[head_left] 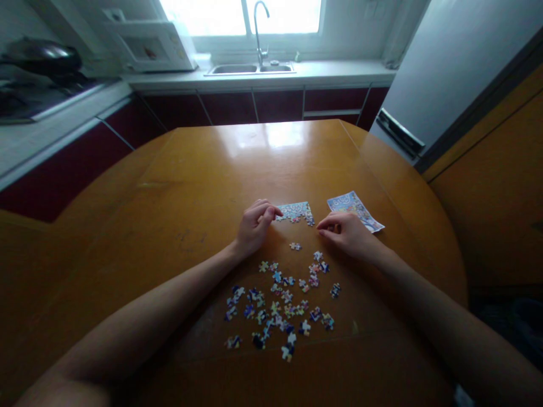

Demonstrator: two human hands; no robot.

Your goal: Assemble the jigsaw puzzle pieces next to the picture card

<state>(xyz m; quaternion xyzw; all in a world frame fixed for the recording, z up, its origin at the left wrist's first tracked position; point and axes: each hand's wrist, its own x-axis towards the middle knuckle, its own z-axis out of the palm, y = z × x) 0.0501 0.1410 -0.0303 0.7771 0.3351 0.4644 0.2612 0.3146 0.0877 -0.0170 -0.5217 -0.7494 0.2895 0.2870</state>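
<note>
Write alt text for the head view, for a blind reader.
Left hand at a partly joined puzzle, right hand near a printed sheet, on a wooden table. Loose pieces lie scattered in the foreground; a sink and window are behind.

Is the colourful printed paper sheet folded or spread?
Spread: the sheet lies open, printed side up, on the brown wooden table, partly behind the right hand.

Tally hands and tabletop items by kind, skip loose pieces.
Hands, left hand and right hand: 2
Part-built puzzle: 1
Printed sheet: 1
Total: 4
</note>
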